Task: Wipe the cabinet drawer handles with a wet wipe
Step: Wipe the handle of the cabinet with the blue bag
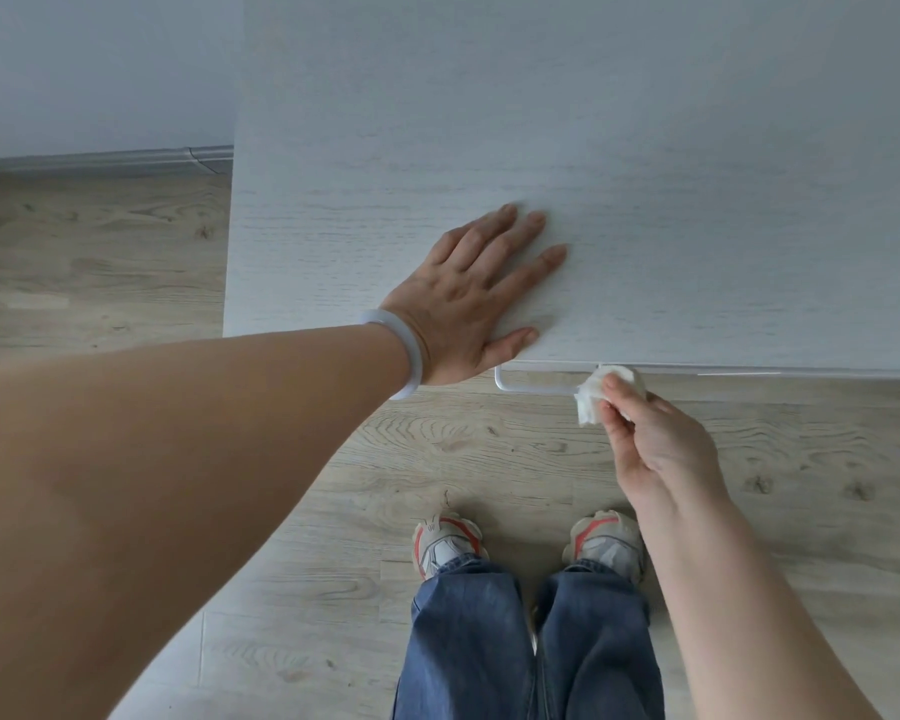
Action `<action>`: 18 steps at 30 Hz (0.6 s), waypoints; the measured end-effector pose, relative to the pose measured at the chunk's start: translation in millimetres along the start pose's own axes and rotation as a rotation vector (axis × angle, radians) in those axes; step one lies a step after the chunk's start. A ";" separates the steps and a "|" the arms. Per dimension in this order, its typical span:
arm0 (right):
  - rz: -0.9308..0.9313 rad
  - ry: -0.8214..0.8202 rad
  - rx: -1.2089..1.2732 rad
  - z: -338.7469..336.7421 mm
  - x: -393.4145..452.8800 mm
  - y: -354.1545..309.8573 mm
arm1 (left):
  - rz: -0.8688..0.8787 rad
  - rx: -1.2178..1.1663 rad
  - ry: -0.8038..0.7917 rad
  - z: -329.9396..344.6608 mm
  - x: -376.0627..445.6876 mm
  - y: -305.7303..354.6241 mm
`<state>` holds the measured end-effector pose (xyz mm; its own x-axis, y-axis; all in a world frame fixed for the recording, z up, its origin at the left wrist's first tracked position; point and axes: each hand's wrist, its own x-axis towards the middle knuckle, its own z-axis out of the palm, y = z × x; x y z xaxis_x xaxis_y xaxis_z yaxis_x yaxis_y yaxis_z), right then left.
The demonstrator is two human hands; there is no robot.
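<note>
The slim white bar drawer handle (536,388) jutted from the front edge of the pale wood-grain cabinet top (645,174), just below the left hand (476,298) and touching the crumpled white wet wipe (601,392) at its right end. The right hand (655,439) pinched that wipe against the handle. The left hand lay flat on the top, fingers spread, a pale translucent bangle (404,356) on its wrist.

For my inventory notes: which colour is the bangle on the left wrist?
The bangle is pale, milky white, seen in the head view.
</note>
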<state>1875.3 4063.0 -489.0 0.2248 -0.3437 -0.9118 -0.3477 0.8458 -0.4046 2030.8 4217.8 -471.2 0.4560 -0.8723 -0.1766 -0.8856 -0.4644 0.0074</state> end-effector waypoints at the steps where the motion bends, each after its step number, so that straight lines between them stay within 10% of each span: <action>1: -0.039 -0.021 -0.024 1.2 -0.5 -1.1 | 0.000 0.003 0.002 0.2 0.0 -0.2; 8: -0.243 -0.204 -0.156 2.3 3.4 6.6 | 0.005 -0.011 0.005 0.1 0.2 0.4; 14: -0.199 0.058 0.213 21.2 -13.8 31.8 | 0.003 -0.006 0.003 0.0 -0.5 0.6; 18: -0.311 0.098 -0.042 11.0 -4.5 21.4 | -0.001 -0.003 -0.007 -0.9 0.6 0.5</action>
<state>1876.9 4087.1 -492.7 0.2385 -0.6223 -0.7456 -0.3138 0.6772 -0.6656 2030.7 4217.0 -470.5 0.4564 -0.8706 -0.1836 -0.8847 -0.4660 0.0106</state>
